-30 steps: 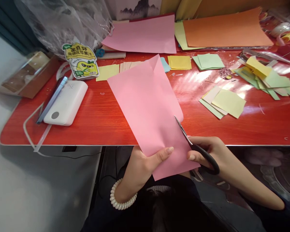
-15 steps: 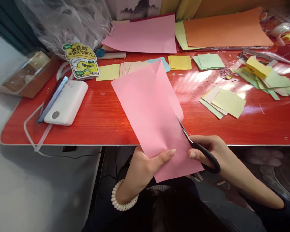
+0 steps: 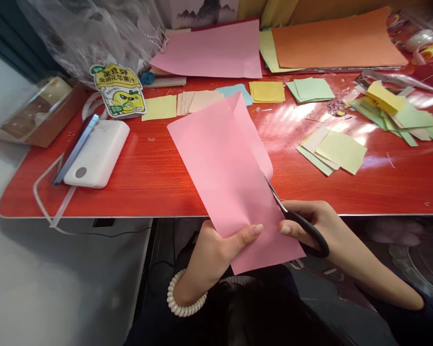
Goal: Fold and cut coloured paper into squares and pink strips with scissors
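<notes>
My left hand (image 3: 216, 250) pinches the near end of a folded pink paper sheet (image 3: 227, 168), thumb on top. The sheet slants up and away over the front edge of the red table (image 3: 147, 187). My right hand (image 3: 312, 226) grips black-handled scissors (image 3: 296, 221). Their blades reach into the right edge of the pink sheet, partly hidden behind it. A white coiled band circles my left wrist.
A white power bank (image 3: 97, 154) with a phone and cable lies at the left. Behind it stand a yellow drink pouch (image 3: 120, 91) and a plastic bag. Small coloured paper squares (image 3: 334, 151) lie scattered right and back. Large pink (image 3: 211, 50) and orange sheets (image 3: 335, 41) lie at the rear.
The pink sheet has slid toward me and a little to the right, uncovering beige and blue squares behind it. The scissors' blades sit deeper in its right edge.
</notes>
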Demonstrator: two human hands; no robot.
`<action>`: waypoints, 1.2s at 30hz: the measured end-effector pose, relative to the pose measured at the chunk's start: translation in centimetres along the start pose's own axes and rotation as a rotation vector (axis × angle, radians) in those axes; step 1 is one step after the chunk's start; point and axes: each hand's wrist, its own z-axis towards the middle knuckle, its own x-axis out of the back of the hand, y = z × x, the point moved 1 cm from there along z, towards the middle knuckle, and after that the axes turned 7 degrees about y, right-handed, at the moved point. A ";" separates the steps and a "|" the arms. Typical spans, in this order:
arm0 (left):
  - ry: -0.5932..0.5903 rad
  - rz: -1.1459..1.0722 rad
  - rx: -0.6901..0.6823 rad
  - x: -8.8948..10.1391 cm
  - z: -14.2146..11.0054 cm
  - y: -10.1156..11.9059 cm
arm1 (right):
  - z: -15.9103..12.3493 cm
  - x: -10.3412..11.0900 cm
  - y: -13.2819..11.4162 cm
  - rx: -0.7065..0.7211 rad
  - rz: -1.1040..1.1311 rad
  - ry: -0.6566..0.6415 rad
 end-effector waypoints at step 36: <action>-0.004 -0.087 0.063 -0.9 -0.5 -0.6 | 0.3 -0.2 -0.6 -0.014 0.013 0.060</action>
